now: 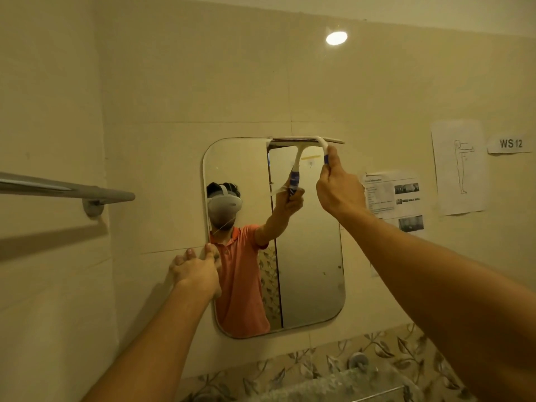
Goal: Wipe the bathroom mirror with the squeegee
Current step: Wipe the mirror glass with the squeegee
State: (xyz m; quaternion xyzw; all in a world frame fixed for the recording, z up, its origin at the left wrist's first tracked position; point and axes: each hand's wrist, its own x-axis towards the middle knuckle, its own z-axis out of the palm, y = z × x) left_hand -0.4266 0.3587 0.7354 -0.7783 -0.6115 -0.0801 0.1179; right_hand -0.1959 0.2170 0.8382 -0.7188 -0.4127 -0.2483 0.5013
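Observation:
A rounded rectangular mirror (310, 256) hangs on the beige tiled wall. My right hand (338, 187) grips the blue-and-white handle of a squeegee (316, 140), whose blade lies flat along the mirror's top right edge. My left hand (195, 269) holds the mirror's left edge about halfway down, fingers on the wall side and thumb at the glass. The mirror reflects a person in an orange shirt with a headset, and the squeegee's handle.
A grey towel bar (66, 190) juts from the wall at left. Printed sheets (393, 198), a figure drawing (459, 166) and a "WS 12" label (510, 143) are stuck to the wall at right. Leaf-patterned tiles (374, 348) run below the mirror.

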